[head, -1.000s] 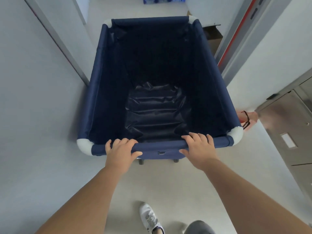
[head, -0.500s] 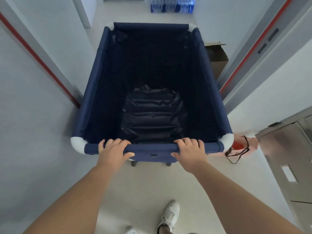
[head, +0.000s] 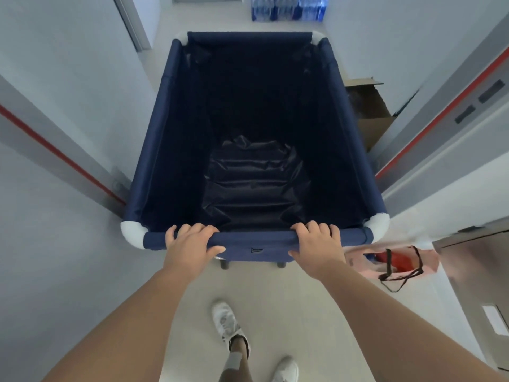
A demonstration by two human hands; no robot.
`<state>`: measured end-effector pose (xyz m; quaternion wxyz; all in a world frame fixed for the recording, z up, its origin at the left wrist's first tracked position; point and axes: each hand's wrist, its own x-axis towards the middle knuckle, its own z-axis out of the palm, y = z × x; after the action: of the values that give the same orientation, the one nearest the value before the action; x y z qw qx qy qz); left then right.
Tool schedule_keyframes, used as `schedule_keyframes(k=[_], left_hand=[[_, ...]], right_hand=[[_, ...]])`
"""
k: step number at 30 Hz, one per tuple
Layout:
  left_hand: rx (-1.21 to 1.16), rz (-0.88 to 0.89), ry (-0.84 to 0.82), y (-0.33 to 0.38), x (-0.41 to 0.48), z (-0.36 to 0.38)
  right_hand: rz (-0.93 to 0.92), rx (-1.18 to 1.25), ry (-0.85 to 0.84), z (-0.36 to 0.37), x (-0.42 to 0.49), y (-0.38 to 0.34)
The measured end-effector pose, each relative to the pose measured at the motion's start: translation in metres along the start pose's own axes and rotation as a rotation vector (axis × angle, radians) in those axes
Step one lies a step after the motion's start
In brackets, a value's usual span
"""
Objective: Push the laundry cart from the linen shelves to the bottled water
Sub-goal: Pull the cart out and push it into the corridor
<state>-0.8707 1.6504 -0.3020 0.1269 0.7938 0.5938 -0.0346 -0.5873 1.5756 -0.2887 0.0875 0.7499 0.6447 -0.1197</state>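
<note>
The navy fabric laundry cart (head: 154,128) with white corner caps fills the middle of the view, and only a dark liner shows inside it. My left hand (head: 190,245) grips the near rail on the left side. My right hand (head: 316,248) grips the same rail on the right side. Packs of bottled water (head: 286,8) in blue wrap stand on the floor at the far end of the corridor, just beyond the cart's far rail.
Door frames with red stripes flank the cart: left (head: 63,158), right (head: 440,117). An open cardboard box (head: 371,111) sits against the right wall. A pink bag (head: 396,261) with black handles lies on the floor by the cart's near right corner. A metal door (head: 484,285) stands at the right.
The cart has rolled forward through the doorway, so the water packs show more fully ahead. The pink bag and cardboard box have come nearer. Both hands kept their grip.
</note>
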Motion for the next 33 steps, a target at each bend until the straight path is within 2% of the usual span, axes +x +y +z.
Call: schedule_keyframes(k=[14,33], left_hand=[[0.050,0.036,-0.012,-0.025,0.157,-0.032],[0.007,0.017,-0.054,-0.022,0.370,-0.083]], right_hand=[[0.051,-0.064,-0.045,-0.044,0.147,-0.007],[0.037,0.062,-0.031,-0.109,0.356,0.022]])
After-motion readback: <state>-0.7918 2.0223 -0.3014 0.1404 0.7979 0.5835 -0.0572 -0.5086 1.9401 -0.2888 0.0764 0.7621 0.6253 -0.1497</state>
